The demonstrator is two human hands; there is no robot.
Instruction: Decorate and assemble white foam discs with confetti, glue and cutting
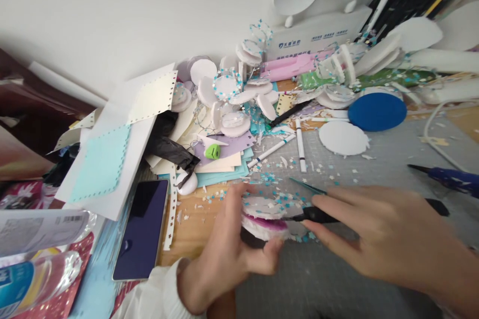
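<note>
My left hand (228,249) is closed around a stack of thick white discs (264,208), tilted above the table. A magenta layer (267,223) shows in the gap between the discs, and a dark round part sits underneath. From the right, my right hand (377,229) grips a slim black-handled tool (322,214). Its thin dark tip reaches the gap at the discs' right edge; how far it goes in cannot be seen. A teal pointed tool (309,186) sticks out past my right fingers. Small blue and white star-shaped paper bits (269,177) lie scattered behind the discs.
On the grey cutting mat (299,279) lie a white disc (343,138), a blue disc (377,111) and a blue-handled tool (452,179). A phone (141,229) rests at left, near a plastic bottle (41,284). More white discs (235,122) and punched paper crowd the back.
</note>
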